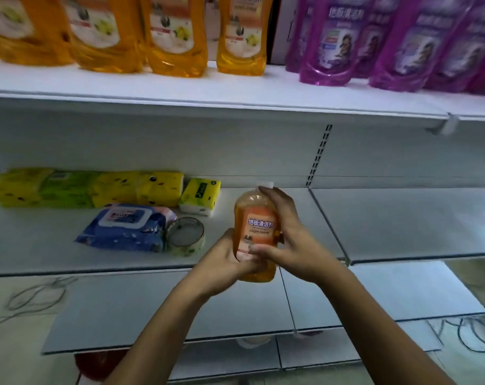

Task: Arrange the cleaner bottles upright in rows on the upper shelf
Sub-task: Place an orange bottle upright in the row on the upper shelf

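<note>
An orange cleaner bottle [253, 215] with a white cap is held upright in front of the middle shelf. My left hand [227, 261] grips its lower part from the left, and my right hand [287, 237] wraps its right side and front. On the upper shelf [180, 90] several orange cleaner bottles [177, 37] stand upright in a row at the left. Several purple cleaner bottles [330, 43] stand upright in rows at the right. The held bottle sits well below that shelf.
The middle shelf [402, 218] carries yellow tissue packs [85, 188], a blue wet-wipe pack [124, 227] and a roll of tape [185, 236] at the left. Lower shelf boards stick out below. Cables lie on the floor at both sides.
</note>
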`<state>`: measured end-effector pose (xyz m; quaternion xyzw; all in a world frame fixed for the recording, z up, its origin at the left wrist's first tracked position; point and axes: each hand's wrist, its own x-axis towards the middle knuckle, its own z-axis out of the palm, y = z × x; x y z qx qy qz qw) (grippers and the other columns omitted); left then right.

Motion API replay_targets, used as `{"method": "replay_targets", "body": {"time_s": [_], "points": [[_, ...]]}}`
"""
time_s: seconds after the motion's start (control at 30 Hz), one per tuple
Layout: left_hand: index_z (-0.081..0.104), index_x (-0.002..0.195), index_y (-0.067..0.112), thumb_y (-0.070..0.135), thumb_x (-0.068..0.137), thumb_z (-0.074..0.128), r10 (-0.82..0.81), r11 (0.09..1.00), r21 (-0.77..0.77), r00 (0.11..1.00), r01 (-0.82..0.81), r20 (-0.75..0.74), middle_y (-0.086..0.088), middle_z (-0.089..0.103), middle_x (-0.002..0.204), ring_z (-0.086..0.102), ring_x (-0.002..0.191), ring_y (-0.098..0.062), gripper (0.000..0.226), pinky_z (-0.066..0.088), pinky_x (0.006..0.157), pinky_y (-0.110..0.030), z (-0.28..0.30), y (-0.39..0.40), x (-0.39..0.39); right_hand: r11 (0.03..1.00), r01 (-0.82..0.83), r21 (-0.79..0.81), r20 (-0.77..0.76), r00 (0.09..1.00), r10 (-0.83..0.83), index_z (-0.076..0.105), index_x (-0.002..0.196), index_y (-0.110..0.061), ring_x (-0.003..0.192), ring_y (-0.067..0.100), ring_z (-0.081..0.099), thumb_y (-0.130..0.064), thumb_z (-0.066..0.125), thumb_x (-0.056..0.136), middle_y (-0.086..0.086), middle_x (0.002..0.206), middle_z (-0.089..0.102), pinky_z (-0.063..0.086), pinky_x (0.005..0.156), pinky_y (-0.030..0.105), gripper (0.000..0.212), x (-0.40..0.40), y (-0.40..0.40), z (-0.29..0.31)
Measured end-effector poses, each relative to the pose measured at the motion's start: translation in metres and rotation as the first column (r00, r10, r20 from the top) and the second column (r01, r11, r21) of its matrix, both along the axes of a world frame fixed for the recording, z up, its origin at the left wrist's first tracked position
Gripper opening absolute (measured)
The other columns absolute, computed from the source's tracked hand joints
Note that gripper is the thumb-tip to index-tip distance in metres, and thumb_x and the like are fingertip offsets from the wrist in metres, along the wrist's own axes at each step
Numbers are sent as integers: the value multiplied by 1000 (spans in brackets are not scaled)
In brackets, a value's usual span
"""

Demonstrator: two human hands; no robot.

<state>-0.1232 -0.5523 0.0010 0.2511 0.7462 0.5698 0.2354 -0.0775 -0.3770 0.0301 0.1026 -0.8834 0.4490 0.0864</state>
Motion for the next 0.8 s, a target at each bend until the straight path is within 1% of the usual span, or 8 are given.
{"method": "replay_targets", "body": {"time_s": [0.1, 0.17, 0.23, 0.33, 0.43, 0.5, 0.63, 0.8], "points": [[48, 128, 39, 36, 80, 77, -24, 995, 93, 999, 26, -23, 14, 66, 117, 63, 106, -1, 56, 53, 90, -28, 15, -10, 31, 999, 5, 33, -65, 998, -3, 16, 147, -53, 132, 7, 40, -22, 80, 81, -21, 148, 18, 53, 98, 22, 97, 33, -17, 26], [46, 129, 39, 38, 76, 80, -14, 993, 118, 998, 21, -61, 13, 65, 118, 64, 107, -3, 63, 54, 92, -32, 27, -16, 47, 1000, 12, 18, -133, 991, -10, 22, 147, -48, 131, 7, 42, -16, 80, 82, -18, 149, 21, 54, 95, 22, 93, 52, -25, 44], [42, 128, 41, 36, 73, 82, -23, 990, 133, 993, 39, -119, 12, 64, 118, 64, 108, -5, 69, 54, 94, -35, 41, -21, 57, 999, 7, -42, -202, 979, -15, 28, 147, -44, 128, 11, 46, -11, 79, 81, -14, 148, 25, 57, 90, 25, 89, 70, -30, 59], [30, 129, 51, 25, 77, 80, -62, 978, 179, 968, 108, -242, 15, 59, 121, 62, 109, -2, 76, 56, 90, -28, 69, -25, 69, 998, 29, -49, -322, 946, -44, 32, 146, -39, 127, 14, 48, -9, 78, 79, -8, 149, 29, 57, 89, 26, 86, 93, -37, 85], [2, 150, 44, 33, 80, 77, -74, 965, 200, 906, 171, -418, 12, 45, 141, 56, 119, 0, 103, 54, 93, -28, 91, -26, 78, 998, 63, 12, -430, 901, -52, 36, 145, -34, 128, 11, 46, -6, 80, 78, -4, 148, 30, 55, 89, 21, 85, 106, -41, 114], [-15, 149, 47, 43, 80, 72, -28, 962, 216, 850, 165, -526, 6, 31, 153, 51, 127, -3, 111, 53, 98, -31, 107, -27, 81, 996, 86, 9, -488, 870, -70, 36, 145, -30, 128, 12, 46, -2, 81, 78, -1, 147, 31, 55, 88, 20, 86, 109, -41, 135], [-20, 148, 44, 39, 86, 68, 12, 949, 245, 754, 199, -657, 5, 29, 155, 48, 129, -1, 108, 49, 99, -22, 152, -25, 72, 993, 117, 23, -603, 794, -80, 34, 146, -25, 128, 21, 46, -3, 81, 78, 4, 146, 32, 56, 89, 23, 86, 98, -41, 177], [-21, 146, 43, 28, 87, 64, 21, 952, 228, 697, 205, -716, -1, 31, 155, 47, 132, -5, 105, 46, 96, -13, 209, -21, 39, 986, 136, 98, -696, 718, -29, 29, 146, -22, 129, 24, 45, -4, 78, 78, 9, 144, 31, 56, 95, 31, 86, 62, -36, 228]]}}
